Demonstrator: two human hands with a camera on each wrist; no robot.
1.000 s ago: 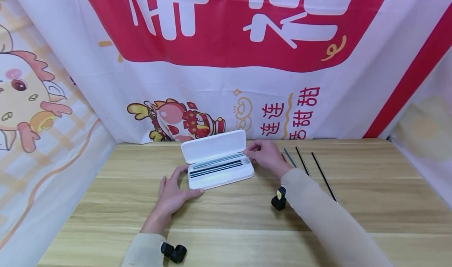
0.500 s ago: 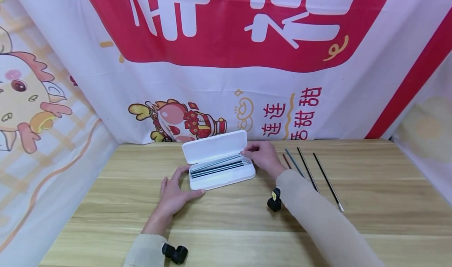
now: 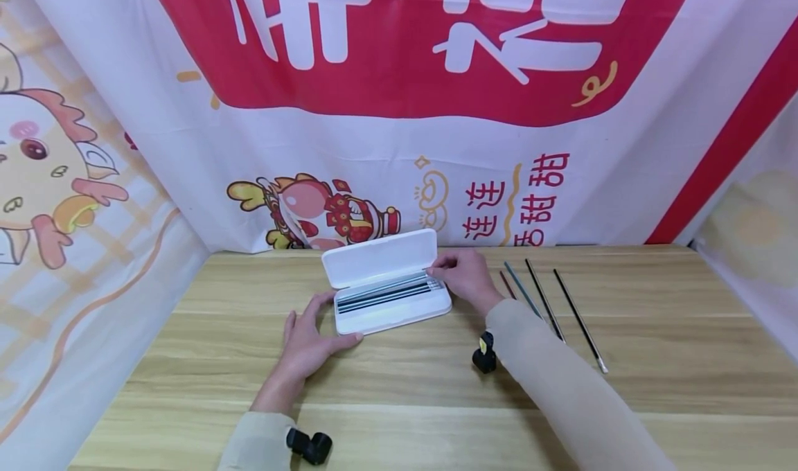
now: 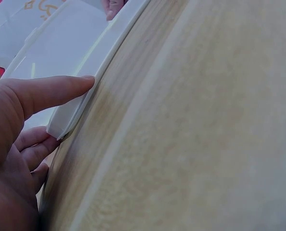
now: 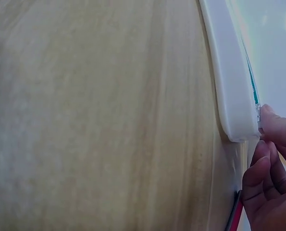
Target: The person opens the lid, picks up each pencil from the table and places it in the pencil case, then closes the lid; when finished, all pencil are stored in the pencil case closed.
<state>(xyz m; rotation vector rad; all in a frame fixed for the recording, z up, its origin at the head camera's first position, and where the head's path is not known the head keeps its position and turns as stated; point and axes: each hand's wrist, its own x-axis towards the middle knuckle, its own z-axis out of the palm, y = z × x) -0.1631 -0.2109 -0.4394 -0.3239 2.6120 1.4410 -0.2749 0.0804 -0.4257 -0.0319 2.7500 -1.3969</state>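
A white pencil case (image 3: 399,313) lies on the table with its lid raised at the back. Inside it are several dark and teal pencils (image 3: 383,298), their eraser ends to the right. My left hand (image 3: 307,343) grips the case's left end, thumb on the front edge and fingers round the back corner, as the left wrist view also shows. Over the right end of the case, my right hand (image 3: 464,273) pinches a teal pencil (image 5: 252,82) near its metal ferrule. That pencil slants along the rear of the case, beside the others.
Right of the case lie a red pencil (image 3: 508,285), a teal pencil (image 3: 522,287), a black pencil (image 3: 544,298) and another black pencil (image 3: 580,320) farther right. A printed cloth (image 3: 399,138) hangs behind the wooden table (image 3: 399,402).
My right hand has shifted slightly left with the pinched teal pencil, whose eraser end now sits a little farther into the case. My left hand stays on the case.
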